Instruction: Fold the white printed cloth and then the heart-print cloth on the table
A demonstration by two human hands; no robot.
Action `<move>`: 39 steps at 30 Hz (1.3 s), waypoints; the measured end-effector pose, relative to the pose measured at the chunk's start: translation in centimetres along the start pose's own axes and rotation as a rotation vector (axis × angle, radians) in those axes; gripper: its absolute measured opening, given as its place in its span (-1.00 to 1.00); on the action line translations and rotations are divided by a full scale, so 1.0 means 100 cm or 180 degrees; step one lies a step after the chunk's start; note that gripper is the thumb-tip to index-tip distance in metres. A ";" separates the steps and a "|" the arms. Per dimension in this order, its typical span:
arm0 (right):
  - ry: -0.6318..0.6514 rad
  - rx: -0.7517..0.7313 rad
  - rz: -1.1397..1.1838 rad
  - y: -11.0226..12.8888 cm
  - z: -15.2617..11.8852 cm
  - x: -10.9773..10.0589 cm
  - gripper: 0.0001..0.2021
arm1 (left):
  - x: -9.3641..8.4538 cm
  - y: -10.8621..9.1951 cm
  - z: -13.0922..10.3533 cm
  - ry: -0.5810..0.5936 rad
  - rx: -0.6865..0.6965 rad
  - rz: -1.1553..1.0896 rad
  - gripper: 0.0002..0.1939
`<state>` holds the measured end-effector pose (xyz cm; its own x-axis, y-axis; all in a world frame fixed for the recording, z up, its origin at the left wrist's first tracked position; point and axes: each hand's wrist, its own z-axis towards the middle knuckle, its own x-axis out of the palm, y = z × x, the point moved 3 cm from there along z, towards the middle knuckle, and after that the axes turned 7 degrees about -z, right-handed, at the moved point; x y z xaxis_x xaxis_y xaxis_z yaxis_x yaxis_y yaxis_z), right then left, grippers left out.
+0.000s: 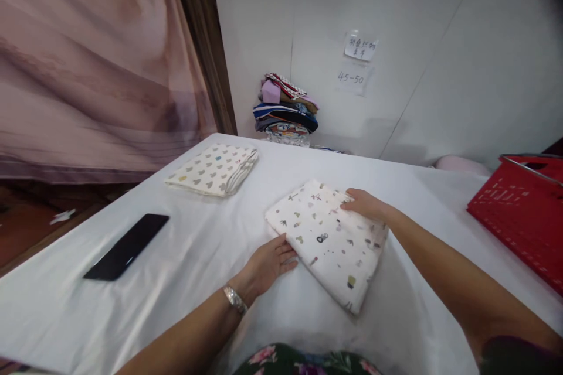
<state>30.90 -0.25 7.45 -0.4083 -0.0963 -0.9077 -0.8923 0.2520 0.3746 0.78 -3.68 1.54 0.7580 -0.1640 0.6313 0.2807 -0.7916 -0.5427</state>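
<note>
Cloth (325, 240): one, folded flat into a four-sided pad; white, printed with small scattered motifs in green, grey, pink and black. Lies at a slant on the table (197, 258), right of the middle, between the two hands.

Left hand (269, 261): at the cloth's near left edge, fingers extended and slightly parted, not clenched; fingertips reach the edge. Metal band (235, 300) at the wrist.

Right hand (365, 205): over the cloth's far right edge, fingers bent, fingertips on the top face; whether they pinch the fabric or merely rest on it, cannot tell. Dark sleeve (519, 356) higher on this arm.

Second cloth (209, 170): one, white with grey motifs and a few coloured ones; folded, layered edge facing right; far left on the table, apart from the first.

Phone (127, 247): one, black, lying flat at left, nearer than the second cloth.

Basket (519, 211): one, red, pierced sides, metal handle; right side.

Stack (288, 111): assorted folded fabrics, beyond the table's far edge.

Signs: two, on the pale wall (264, 23); upper sign (360, 47) handwritten, lower sign (350, 78) reading 45-50.

Curtain (97, 58): pinkish, far left.
</note>
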 end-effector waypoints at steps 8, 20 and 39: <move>-0.0671 -0.1104 -0.2203 0.092 -0.095 0.043 -0.78 | 0.012 0.001 0.005 -0.0006 0.0194 -0.0404 -0.75; -0.0840 -0.1208 -0.2266 0.113 -0.136 0.080 -0.23 | 0.021 0.004 0.010 -0.0096 0.0317 -0.0576 -0.86; -0.1056 -0.0203 0.0465 0.006 -0.147 -0.043 -0.37 | 0.027 0.015 0.050 0.0530 0.1782 0.3218 -0.66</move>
<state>29.31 -13.83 14.35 -0.4570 0.2564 -0.8517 -0.8436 0.1786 0.5064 6.17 -2.34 -0.32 0.7099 -0.6794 -0.1858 -0.1547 0.1070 -0.9822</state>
